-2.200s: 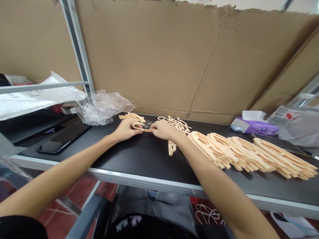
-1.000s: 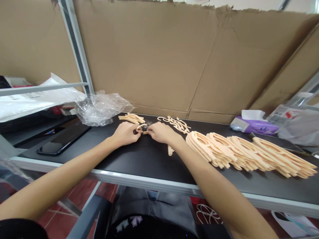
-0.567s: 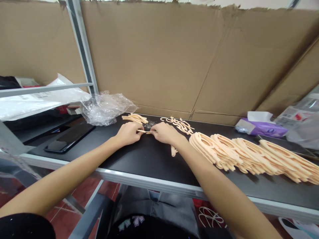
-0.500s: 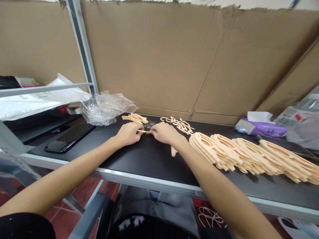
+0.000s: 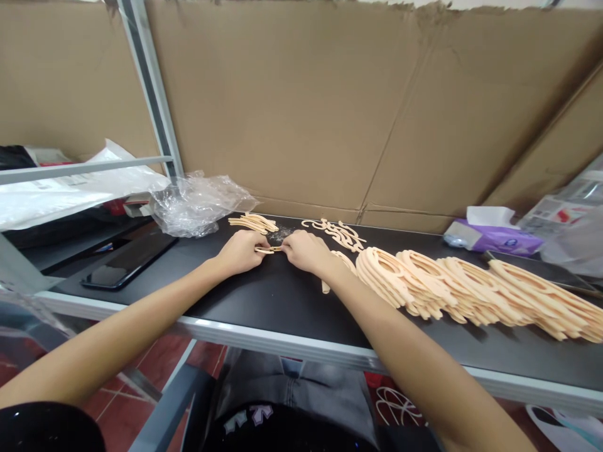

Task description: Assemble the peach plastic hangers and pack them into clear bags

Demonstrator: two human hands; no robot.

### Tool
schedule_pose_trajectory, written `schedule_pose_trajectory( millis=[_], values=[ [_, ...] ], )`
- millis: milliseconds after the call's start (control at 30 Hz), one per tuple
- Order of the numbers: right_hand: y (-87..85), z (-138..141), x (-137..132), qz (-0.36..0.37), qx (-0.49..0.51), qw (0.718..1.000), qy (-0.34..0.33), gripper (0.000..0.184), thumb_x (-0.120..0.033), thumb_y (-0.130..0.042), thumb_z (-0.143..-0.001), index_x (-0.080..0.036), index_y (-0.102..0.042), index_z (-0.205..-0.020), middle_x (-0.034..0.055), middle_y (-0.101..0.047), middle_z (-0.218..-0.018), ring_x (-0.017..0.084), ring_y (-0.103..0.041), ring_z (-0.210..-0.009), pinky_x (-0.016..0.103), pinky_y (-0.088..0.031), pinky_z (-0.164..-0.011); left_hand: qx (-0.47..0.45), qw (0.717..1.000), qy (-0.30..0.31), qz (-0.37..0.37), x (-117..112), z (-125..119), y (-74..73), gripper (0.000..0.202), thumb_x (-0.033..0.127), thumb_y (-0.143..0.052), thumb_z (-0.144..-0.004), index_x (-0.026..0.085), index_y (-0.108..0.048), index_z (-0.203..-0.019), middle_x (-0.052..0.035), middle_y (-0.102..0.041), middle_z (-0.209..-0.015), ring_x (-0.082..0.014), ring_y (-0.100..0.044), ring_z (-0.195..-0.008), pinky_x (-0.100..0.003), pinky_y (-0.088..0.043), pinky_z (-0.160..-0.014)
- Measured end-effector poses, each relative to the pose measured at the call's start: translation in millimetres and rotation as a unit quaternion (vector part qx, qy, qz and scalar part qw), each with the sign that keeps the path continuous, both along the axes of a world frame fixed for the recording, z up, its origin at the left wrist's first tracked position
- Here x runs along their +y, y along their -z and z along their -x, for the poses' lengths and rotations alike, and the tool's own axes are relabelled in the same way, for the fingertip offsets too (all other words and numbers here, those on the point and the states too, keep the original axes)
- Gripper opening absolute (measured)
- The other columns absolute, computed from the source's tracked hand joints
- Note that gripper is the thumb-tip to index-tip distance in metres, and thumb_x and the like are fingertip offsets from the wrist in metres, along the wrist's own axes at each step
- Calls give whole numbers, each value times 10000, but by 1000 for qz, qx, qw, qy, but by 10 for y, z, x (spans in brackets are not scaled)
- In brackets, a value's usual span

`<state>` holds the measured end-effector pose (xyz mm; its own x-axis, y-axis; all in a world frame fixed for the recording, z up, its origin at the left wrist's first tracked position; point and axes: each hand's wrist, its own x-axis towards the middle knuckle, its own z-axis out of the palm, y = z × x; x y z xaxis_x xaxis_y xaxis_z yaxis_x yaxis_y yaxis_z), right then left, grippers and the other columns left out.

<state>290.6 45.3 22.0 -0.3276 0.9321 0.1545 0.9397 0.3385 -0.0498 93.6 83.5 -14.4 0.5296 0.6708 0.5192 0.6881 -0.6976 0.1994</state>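
My left hand [image 5: 247,251] is closed on a thin, pale peach-coloured curved piece [image 5: 264,252] whose end sticks out past the fingertips. My right hand [image 5: 305,250] is pinched on a small yellowish-brown strip [image 5: 277,248], too small to identify, whose tip meets the pale piece. Fine pale dust [image 5: 281,233] lies on the black tabletop [image 5: 264,301] just behind the hands. A small bundle of slim pale strips [image 5: 253,222] sits beyond my left hand. Curly pale pieces [image 5: 346,235] lie in a loose heap beyond my right hand. Another pale piece is partly hidden under my right wrist.
Several stacks of pale looped pieces [image 5: 391,276] run along the right of the table. A purple tissue pack [image 5: 499,237] lies behind them. Crumpled clear plastic [image 5: 198,204] and a black phone-like slab [image 5: 129,258] are at left. A cardboard wall [image 5: 292,113] closes the back.
The pale piece in my left hand has turned, its curved edge now showing below the strip. Both hands stay close together in nearly the same spot. The view has shifted slightly.
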Motion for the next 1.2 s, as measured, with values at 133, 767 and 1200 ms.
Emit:
schedule_pose_trajectory(
  millis=[133, 767, 1200],
  values=[
    [3, 25, -5, -3, -7, 1000, -2, 376, -276, -403, -998, -205, -763, -1082, 148, -726, -1186, 291, -696, -1079, 352, -508, -831, -21, 1000, 12, 6, 19, -2, 14, 218, 126, -576, -760, 176, -785, -795, -55, -794, -817, -212, -723, -766, -298, -518, -721],
    [-46, -7, 49, 17, 33, 999, 16, 319, -308, -486, -986, -238, -752, -1148, 122, -719, -1233, 270, -678, -1106, 344, -493, -853, 18, 998, 46, -38, 54, 52, -38, 271, 156, -556, -834, 212, -819, -874, -66, -809, -899, -228, -749, -847, -315, -537, -793],
    [-102, -51, 43, 3, -18, 999, -34, 298, -286, -489, -986, -234, -767, -1079, 108, -736, -1185, 246, -689, -1033, 306, -467, -805, 75, 987, 143, -3, 48, 109, -205, 285, 126, -508, -839, 199, -780, -879, -66, -796, -882, -196, -736, -818, -282, -517, -763]
  ],
)
